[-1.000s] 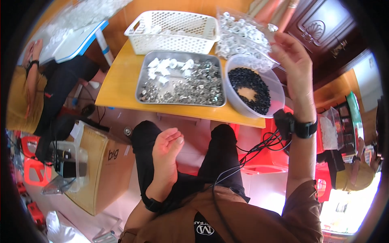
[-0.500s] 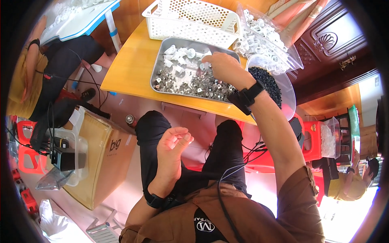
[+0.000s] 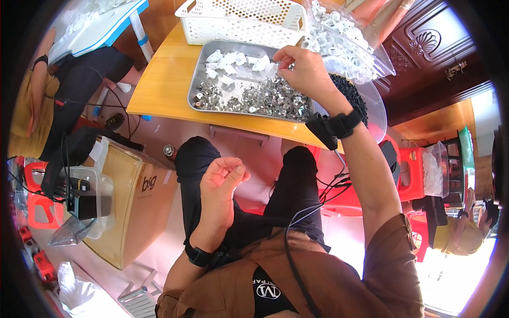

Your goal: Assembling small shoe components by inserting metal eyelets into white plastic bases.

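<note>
My right hand [image 3: 305, 69] hangs over the right part of a grey metal tray [image 3: 194, 98] on the wooden table. Its thumb and fingers are bent together; whatever they hold, if anything, cannot be made out. White plastic pieces [image 3: 228, 62] lie along the tray's far side, one group close to those fingertips. Small metal parts [image 3: 270, 98] cover its near half. Above my lap, my left hand [image 3: 219, 183] is turned palm up, fingers curled toward the thumb. Nothing between them is distinct enough to name.
Behind the tray stands a white perforated basket [image 3: 238, 33]. Clear bags of white parts [image 3: 339, 37] lie to its right, above a tub of black pieces [image 3: 352, 98]. A cardboard box [image 3: 127, 206] is on the floor at left. Cables [image 3: 328, 191] run beside my right arm.
The view has shifted slightly, and the tray sits higher in it. My right hand has lifted and moved right, away from the white pieces. My left hand stays curled above my lap.
</note>
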Action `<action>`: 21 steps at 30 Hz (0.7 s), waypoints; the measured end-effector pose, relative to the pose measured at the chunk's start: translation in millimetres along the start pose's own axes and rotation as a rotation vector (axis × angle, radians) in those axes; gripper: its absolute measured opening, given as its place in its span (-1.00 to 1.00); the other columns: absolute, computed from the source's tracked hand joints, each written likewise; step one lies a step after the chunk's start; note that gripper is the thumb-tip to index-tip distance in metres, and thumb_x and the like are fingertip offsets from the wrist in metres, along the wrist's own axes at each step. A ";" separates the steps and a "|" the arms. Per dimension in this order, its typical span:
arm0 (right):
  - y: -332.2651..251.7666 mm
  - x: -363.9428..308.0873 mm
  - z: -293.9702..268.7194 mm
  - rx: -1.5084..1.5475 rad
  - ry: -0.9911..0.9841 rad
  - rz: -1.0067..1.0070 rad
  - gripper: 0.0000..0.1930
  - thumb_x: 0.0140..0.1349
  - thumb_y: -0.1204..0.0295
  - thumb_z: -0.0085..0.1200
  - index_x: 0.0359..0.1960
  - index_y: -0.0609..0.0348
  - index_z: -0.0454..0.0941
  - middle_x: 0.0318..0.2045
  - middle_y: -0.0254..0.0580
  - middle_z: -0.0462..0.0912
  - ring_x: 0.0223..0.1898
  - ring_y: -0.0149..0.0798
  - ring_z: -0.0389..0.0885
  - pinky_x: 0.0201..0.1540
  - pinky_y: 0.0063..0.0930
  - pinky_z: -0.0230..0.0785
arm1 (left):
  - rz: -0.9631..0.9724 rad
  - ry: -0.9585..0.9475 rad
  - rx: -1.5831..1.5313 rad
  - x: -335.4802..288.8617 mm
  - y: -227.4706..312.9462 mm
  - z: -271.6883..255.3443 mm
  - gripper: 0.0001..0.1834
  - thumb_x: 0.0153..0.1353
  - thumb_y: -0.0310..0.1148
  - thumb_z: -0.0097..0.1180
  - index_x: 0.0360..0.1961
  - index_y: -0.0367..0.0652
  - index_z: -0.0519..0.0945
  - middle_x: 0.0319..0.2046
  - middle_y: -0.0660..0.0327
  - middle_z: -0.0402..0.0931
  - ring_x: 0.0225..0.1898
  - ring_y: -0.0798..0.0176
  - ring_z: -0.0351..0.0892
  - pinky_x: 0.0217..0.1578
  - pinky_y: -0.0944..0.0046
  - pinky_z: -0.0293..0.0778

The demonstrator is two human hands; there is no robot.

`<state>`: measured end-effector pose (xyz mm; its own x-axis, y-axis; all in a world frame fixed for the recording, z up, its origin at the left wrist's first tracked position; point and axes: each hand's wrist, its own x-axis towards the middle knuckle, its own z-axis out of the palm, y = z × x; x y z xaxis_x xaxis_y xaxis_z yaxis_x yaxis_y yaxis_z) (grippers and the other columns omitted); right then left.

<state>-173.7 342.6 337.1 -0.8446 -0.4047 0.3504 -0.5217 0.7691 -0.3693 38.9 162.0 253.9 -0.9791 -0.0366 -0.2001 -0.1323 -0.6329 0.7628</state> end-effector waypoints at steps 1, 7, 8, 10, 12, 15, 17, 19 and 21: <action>-2.3 -6.4 -6.9 0.083 0.021 0.021 -0.79 -0.04 0.52 0.12 -0.30 0.10 0.61 -0.49 -0.22 0.66 -0.44 -0.17 0.65 -0.32 -0.35 0.50 | 0.014 -0.010 0.013 0.4 -0.5 0.7 -0.85 0.18 -0.48 0.14 -0.21 -0.17 0.50 -0.38 0.28 0.49 -0.32 0.33 0.52 -0.16 0.24 0.47; -44.3 -64.4 -34.4 0.942 -0.313 0.347 -0.86 0.09 0.55 0.18 -0.30 0.29 0.56 -0.48 -0.32 0.58 -0.69 -0.56 0.42 -0.67 -0.68 0.26 | 0.050 -0.026 0.062 -2.0 8.3 16.1 -0.72 0.22 -0.45 0.12 -0.05 -0.25 0.46 -0.27 0.21 0.48 -0.26 0.33 0.52 -0.20 0.29 0.50; -53.4 -78.5 -36.4 1.051 -0.355 0.403 -0.83 0.09 0.56 0.19 -0.28 0.31 0.54 -0.48 -0.29 0.58 -0.69 -0.56 0.39 -0.67 -0.69 0.24 | 0.032 -0.011 0.069 -3.2 11.1 22.2 -0.72 0.22 -0.45 0.12 -0.05 -0.25 0.46 -0.27 0.21 0.48 -0.26 0.33 0.52 -0.20 0.29 0.50; -61.6 -102.0 -40.2 1.167 -0.456 0.430 -0.82 0.09 0.55 0.20 -0.27 0.29 0.53 -0.48 -0.30 0.58 -0.68 -0.57 0.38 -0.66 -0.70 0.21 | 0.094 -0.029 0.122 -4.9 18.5 36.5 -0.64 0.24 -0.41 0.11 0.04 -0.28 0.43 -0.22 0.18 0.48 -0.22 0.31 0.53 -0.23 0.28 0.54; -61.3 -119.1 -33.0 1.266 -0.545 0.441 -0.84 0.11 0.53 0.20 -0.29 0.27 0.53 -0.48 -0.32 0.58 -0.69 -0.58 0.37 -0.66 -0.71 0.19 | 0.114 -0.073 0.106 -5.0 18.0 38.2 -0.62 0.24 -0.40 0.12 0.06 -0.29 0.43 -0.19 0.15 0.49 -0.19 0.30 0.53 -0.23 0.29 0.55; -61.3 -133.3 -23.0 1.288 -0.562 0.456 -0.86 0.12 0.52 0.19 -0.29 0.24 0.53 -0.50 -0.35 0.57 -0.69 -0.60 0.36 -0.66 -0.72 0.18 | 0.084 -0.191 0.238 -8.7 17.5 40.5 -0.69 0.27 -0.40 0.06 0.03 -0.21 0.44 -0.29 0.22 0.52 -0.26 0.34 0.53 -0.25 0.29 0.53; -60.9 -137.5 -20.6 1.249 -0.556 0.454 -0.87 0.14 0.50 0.19 -0.29 0.21 0.54 -0.52 -0.38 0.56 -0.69 -0.61 0.36 -0.67 -0.73 0.18 | 0.072 -0.183 0.221 -11.2 15.5 37.2 -0.70 0.27 -0.40 0.06 0.01 -0.21 0.45 -0.30 0.22 0.51 -0.28 0.34 0.53 -0.27 0.29 0.53; -58.3 -138.5 -19.5 1.264 -0.561 0.435 -0.87 0.14 0.49 0.18 -0.29 0.21 0.54 -0.53 -0.40 0.55 -0.69 -0.62 0.36 -0.67 -0.73 0.18 | 0.064 -0.176 0.200 -12.5 14.4 37.5 -0.72 0.27 -0.40 0.06 0.00 -0.21 0.45 -0.30 0.22 0.51 -0.29 0.34 0.53 -0.29 0.30 0.53; -60.0 -141.1 -19.9 1.278 -0.565 0.423 -0.88 0.15 0.49 0.18 -0.29 0.20 0.54 -0.54 -0.41 0.55 -0.69 -0.62 0.35 -0.67 -0.73 0.17 | 0.059 -0.177 0.133 -16.1 16.1 39.1 -0.72 0.26 -0.40 0.07 -0.01 -0.21 0.45 -0.32 0.22 0.50 -0.33 0.35 0.53 -0.32 0.30 0.52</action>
<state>-20.9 363.5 326.9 -0.7352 -0.6331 -0.2424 0.2780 0.0445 -0.9596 46.5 182.6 293.5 -0.9961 0.0725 -0.0507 -0.0813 -0.5259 0.8467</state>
